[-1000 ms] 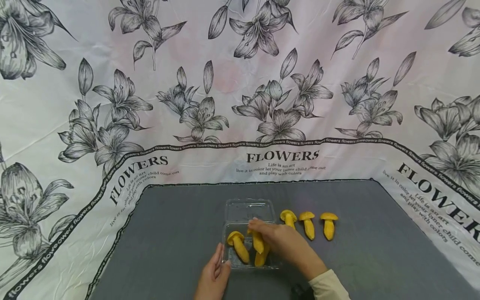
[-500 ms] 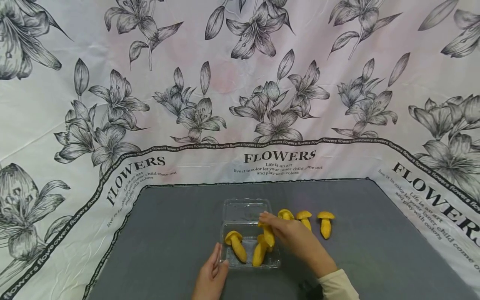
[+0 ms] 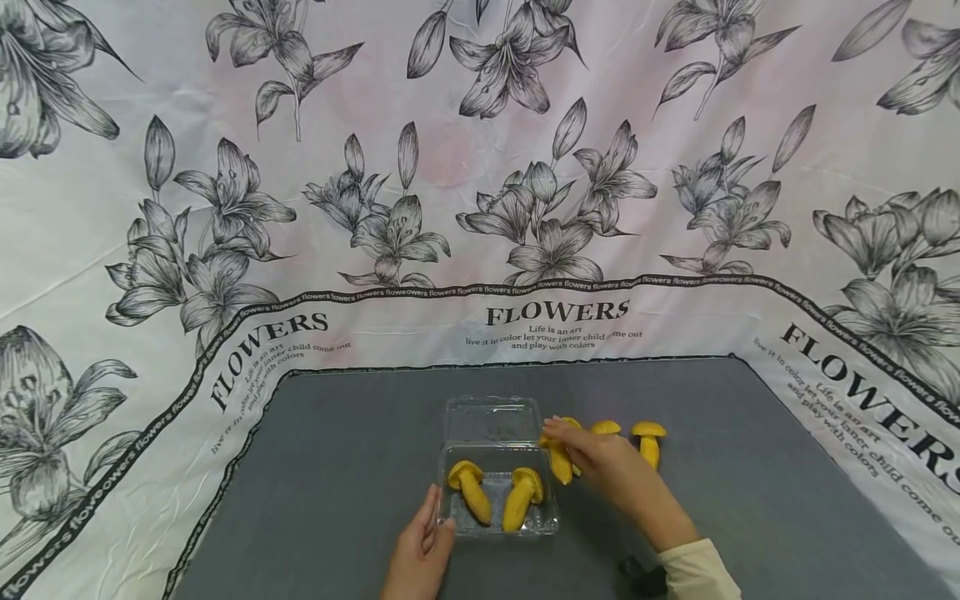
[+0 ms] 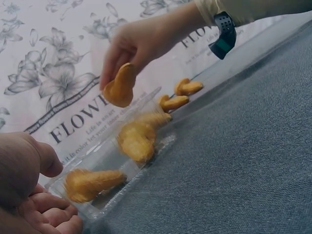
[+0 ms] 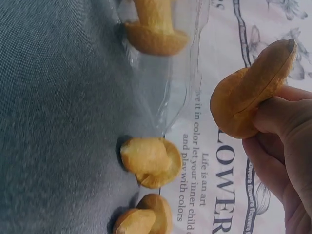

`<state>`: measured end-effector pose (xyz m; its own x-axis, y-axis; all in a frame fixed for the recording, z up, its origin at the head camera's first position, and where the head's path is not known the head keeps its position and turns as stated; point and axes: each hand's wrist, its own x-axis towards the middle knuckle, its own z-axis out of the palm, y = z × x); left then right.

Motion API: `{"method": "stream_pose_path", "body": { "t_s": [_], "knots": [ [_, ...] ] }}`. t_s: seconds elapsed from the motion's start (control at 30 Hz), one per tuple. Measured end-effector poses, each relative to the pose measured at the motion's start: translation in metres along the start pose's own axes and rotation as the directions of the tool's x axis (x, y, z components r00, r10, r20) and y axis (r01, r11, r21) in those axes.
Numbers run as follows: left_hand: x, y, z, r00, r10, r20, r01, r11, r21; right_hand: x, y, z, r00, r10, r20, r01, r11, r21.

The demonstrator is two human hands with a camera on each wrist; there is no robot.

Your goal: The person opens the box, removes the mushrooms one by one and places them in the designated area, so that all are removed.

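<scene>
A yellow mushroom [image 5: 253,92] is pinched between the thumb and fingers of my right hand [image 3: 618,479], raised just right of a clear plastic box [image 3: 496,490]. In the right wrist view its stem points up and away from the palm. Two more yellow mushrooms lie inside the box, one on the left [image 3: 474,498] and one on the right [image 3: 521,502], caps toward the back. My left hand [image 3: 422,550] holds the box by its left side, thumb at the front corner and fingers along the wall.
The box's hinged lid [image 3: 491,421] lies folded back behind it. Mushrooms on the grey table [image 3: 337,467] to the right, including one at the far right [image 3: 648,433], are partly covered by my right hand in the head view. A flower-printed cloth [image 3: 555,333] hangs behind.
My right hand has moved right with its mushroom, from over the box to beside its right edge. The right mushroom in the box now shows fully. My left hand stays at the box.
</scene>
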<state>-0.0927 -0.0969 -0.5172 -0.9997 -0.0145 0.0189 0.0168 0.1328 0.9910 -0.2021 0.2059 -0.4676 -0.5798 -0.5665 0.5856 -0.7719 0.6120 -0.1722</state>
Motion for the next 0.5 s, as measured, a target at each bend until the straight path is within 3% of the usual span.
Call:
{"method": "stream_pose_path", "body": {
  "t_s": [0.5],
  "knots": [
    [0.000,-0.002,0.001,1.000,0.015,-0.007,-0.015,1.000,0.011,-0.019,0.014,-0.009,0.999,0.043,-0.007,-0.043,0.999,-0.004]
  ]
}}
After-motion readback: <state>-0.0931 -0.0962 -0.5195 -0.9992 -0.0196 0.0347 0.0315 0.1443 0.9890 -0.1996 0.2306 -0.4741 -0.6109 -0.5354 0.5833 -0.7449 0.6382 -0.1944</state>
